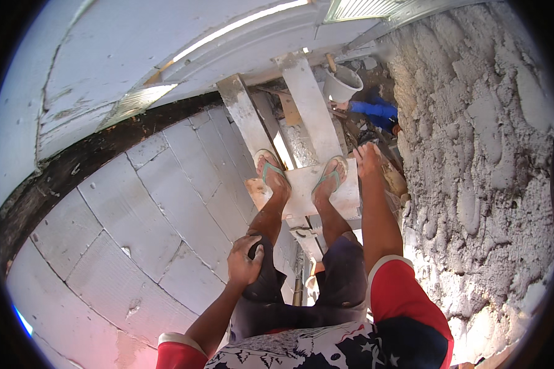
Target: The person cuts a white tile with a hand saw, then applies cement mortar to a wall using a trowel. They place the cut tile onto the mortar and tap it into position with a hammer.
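Observation:
My left hand rests on my left knee, against the dark shorts, with its fingers bent and the thumb apart; I see nothing held. My right hand reaches forward past the right foot, its fingers loosely spread and holding nothing visible. Beneath my feet, in green-strapped flip-flops, lies a short pale board set across two longer planks, a left plank and a right plank. Beyond my right hand, below the planks, another person's blue sleeve extends toward a whitish bucket.
A light block wall with dark joints rises on the left, crossed by a dark curved band. Rough, lumpy mortar covers the wall close on the right. Gaps between the planks show rubble below. A wooden handle sticks up from the bucket.

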A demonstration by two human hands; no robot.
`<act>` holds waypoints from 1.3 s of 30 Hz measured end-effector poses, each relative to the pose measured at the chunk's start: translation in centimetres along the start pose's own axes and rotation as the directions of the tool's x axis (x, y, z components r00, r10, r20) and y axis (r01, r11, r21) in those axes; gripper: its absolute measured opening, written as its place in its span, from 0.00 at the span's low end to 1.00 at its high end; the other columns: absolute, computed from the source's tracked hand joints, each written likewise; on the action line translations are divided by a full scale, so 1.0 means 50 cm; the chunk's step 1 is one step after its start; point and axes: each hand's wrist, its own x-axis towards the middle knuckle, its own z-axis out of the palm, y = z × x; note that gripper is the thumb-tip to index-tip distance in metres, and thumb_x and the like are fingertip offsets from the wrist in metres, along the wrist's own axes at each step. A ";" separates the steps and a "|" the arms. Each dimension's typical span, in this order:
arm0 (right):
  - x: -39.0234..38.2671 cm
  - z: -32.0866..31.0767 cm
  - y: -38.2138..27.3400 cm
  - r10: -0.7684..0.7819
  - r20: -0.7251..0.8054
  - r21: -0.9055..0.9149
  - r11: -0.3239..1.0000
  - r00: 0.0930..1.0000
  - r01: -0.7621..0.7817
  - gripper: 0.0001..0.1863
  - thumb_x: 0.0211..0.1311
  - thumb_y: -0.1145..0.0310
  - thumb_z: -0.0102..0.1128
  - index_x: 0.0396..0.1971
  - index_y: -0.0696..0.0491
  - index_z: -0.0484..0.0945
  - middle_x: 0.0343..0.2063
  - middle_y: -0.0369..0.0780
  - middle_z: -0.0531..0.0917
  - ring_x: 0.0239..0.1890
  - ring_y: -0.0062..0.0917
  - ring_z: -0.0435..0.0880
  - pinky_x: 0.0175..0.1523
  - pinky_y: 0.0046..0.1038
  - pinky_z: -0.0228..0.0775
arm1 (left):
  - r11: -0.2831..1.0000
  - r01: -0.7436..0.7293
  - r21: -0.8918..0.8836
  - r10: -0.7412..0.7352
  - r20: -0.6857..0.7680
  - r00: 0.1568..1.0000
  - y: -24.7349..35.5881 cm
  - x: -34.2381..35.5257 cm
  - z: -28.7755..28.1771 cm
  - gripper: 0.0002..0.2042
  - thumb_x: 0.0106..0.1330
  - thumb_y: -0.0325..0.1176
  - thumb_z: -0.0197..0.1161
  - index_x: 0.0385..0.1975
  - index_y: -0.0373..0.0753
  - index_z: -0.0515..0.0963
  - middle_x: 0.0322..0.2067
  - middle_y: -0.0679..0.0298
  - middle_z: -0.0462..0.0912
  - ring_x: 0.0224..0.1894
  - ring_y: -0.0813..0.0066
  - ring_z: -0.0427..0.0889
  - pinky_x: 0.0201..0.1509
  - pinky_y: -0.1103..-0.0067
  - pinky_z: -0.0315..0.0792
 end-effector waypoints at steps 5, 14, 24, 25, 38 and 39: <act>-0.199 0.003 -0.044 0.027 0.061 -0.331 0.944 0.998 -0.005 0.38 0.78 0.63 0.57 0.79 0.58 0.49 0.75 0.56 0.61 0.75 0.50 0.68 0.72 0.47 0.74 | 0.998 0.061 0.015 -0.061 0.038 0.997 0.005 -0.003 -0.012 0.19 0.68 0.43 0.66 0.57 0.46 0.85 0.61 0.55 0.82 0.66 0.55 0.77 0.73 0.63 0.69; -0.523 0.031 -0.270 0.003 0.397 -0.731 0.605 0.918 0.314 0.29 0.80 0.65 0.54 0.75 0.53 0.61 0.62 0.52 0.78 0.60 0.41 0.81 0.60 0.41 0.81 | 0.998 -0.054 -0.026 0.055 0.025 0.998 -0.022 -0.145 0.007 0.29 0.71 0.53 0.61 0.69 0.45 0.77 0.77 0.45 0.61 0.78 0.44 0.61 0.81 0.60 0.57; -0.607 0.061 -0.365 0.126 0.529 -0.817 0.344 0.839 0.463 0.20 0.78 0.65 0.54 0.64 0.56 0.73 0.43 0.44 0.84 0.36 0.31 0.88 0.38 0.32 0.86 | 0.931 0.027 -0.363 -0.018 0.027 0.999 0.023 -0.391 -0.078 0.33 0.75 0.56 0.57 0.74 0.43 0.69 0.74 0.42 0.65 0.76 0.43 0.65 0.80 0.60 0.59; -0.627 0.078 -0.373 0.134 0.542 -0.813 0.331 0.829 0.479 0.20 0.77 0.65 0.54 0.64 0.56 0.73 0.42 0.43 0.84 0.35 0.30 0.88 0.36 0.31 0.84 | 0.922 0.064 -0.381 -0.062 0.018 0.998 0.066 -0.432 -0.133 0.33 0.75 0.55 0.58 0.74 0.42 0.70 0.72 0.43 0.69 0.74 0.44 0.68 0.78 0.60 0.62; -0.717 0.205 -0.466 0.182 0.686 -0.726 0.242 0.704 0.644 0.16 0.77 0.63 0.53 0.56 0.54 0.78 0.38 0.41 0.87 0.34 0.27 0.90 0.35 0.27 0.84 | 0.952 -0.194 -0.235 -0.125 -0.882 0.454 0.250 -0.703 -0.579 0.19 0.74 0.34 0.62 0.62 0.39 0.81 0.64 0.50 0.80 0.70 0.49 0.74 0.73 0.62 0.68; -0.727 0.199 -0.473 0.159 0.697 -0.713 0.253 0.699 0.654 0.15 0.76 0.63 0.54 0.55 0.54 0.79 0.38 0.41 0.87 0.33 0.27 0.90 0.34 0.27 0.84 | 0.959 -0.193 -0.207 -0.118 -0.911 0.394 0.256 -0.704 -0.620 0.18 0.74 0.32 0.62 0.62 0.39 0.81 0.63 0.50 0.81 0.70 0.50 0.75 0.73 0.62 0.69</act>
